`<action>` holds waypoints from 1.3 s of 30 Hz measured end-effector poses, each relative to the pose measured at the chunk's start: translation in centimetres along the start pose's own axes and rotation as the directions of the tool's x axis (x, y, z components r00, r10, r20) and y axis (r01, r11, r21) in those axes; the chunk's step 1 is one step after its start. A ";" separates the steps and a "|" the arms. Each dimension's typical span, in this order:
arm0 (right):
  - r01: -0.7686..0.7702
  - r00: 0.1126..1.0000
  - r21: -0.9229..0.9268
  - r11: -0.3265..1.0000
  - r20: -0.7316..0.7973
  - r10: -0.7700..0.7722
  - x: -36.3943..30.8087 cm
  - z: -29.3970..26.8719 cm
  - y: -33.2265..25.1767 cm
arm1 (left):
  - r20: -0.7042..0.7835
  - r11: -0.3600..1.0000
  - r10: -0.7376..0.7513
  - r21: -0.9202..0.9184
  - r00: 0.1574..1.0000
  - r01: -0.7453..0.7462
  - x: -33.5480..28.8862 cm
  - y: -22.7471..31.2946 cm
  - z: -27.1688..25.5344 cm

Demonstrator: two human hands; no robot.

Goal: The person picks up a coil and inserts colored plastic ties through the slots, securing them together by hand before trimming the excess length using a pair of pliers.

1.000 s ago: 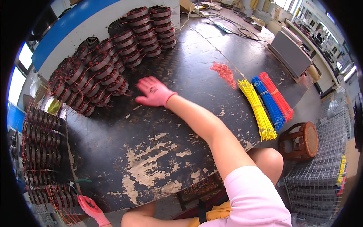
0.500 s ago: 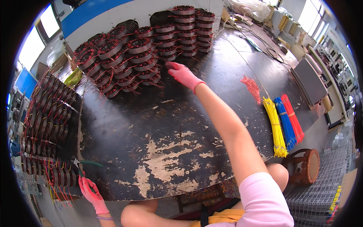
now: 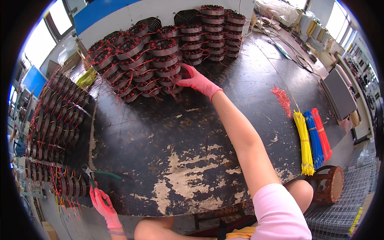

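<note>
At the far middle of the table, my right hand (image 3: 198, 82), in a pink glove, reaches to the right side of a front stack of wound stator rings (image 3: 165, 60). Its thumb and fingers are apart at the rings' edge, and a firm grip does not show. Red wire ends trail from the rings. By the table's near left corner, my left hand (image 3: 105, 206), also gloved in pink, is closed round one green handle of a pair of pliers (image 3: 107, 175). The other handle points right over the tabletop.
More ring stacks (image 3: 213, 36) stand at the back beside dark fan guards (image 3: 186, 17). Rows of wired stators (image 3: 52, 116) line the left. Right: red clippings (image 3: 282, 100), yellow wires (image 3: 304, 144), blue wires (image 3: 314, 138), red wires (image 3: 322, 134). A wooden stool (image 3: 330, 184) stands beyond the edge.
My right hand has moved toward the front stack of rings, its fingers now spread at the stack's side. The whole view has shifted slightly. My left hand still holds the pliers.
</note>
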State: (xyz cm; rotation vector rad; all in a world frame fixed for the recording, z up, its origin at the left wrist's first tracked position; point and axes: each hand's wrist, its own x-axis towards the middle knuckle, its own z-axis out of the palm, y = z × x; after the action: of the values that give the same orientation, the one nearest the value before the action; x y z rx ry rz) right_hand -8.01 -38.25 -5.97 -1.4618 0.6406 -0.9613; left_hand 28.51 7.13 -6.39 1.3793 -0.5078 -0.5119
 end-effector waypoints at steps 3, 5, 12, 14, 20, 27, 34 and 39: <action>-0.056 0.998 0.037 0.998 -0.026 0.057 -2.4 1.6 -0.3 | -0.011 1.000 -0.001 0.005 1.000 0.001 0.0 0.2 -0.7; -0.028 0.998 0.185 0.982 -0.044 0.037 -2.7 2.1 -1.3 | 0.000 1.000 0.006 0.007 1.000 -0.006 -0.1 0.5 -0.8; 0.006 0.998 0.279 0.960 0.065 -0.025 -0.5 2.5 -2.0 | 0.005 1.000 0.003 0.005 1.000 -0.003 0.3 -0.4 0.4; -0.027 1.000 0.282 0.959 -0.007 0.030 -1.0 3.5 -2.4 | 0.044 1.000 -0.004 0.013 0.999 0.004 0.2 0.1 -0.3; 0.077 0.954 0.141 0.987 -0.299 -0.032 -5.0 6.4 -2.9 | 0.027 1.000 -0.011 -0.004 1.000 0.011 0.2 -0.4 -0.2; 0.022 0.765 -0.223 0.975 -0.624 -0.160 -11.0 11.8 -2.2 | 0.061 0.991 -0.015 0.137 0.998 0.006 0.1 -0.3 0.5; -0.097 0.752 -0.040 0.994 -0.657 0.047 -15.5 15.3 -5.2 | 0.278 0.987 -0.128 0.128 0.952 0.095 3.8 -0.2 8.2; -0.116 0.824 0.036 0.993 -0.555 0.117 -16.3 15.7 -6.1 | 0.359 0.956 -0.254 0.237 0.898 0.175 7.2 0.3 13.5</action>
State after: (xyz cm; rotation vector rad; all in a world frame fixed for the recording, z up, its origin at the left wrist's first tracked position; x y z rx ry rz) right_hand -3.84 -15.47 -2.25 -1.1147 1.1418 -1.3026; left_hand 25.93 -7.74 -4.15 1.5432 -0.7457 -0.9484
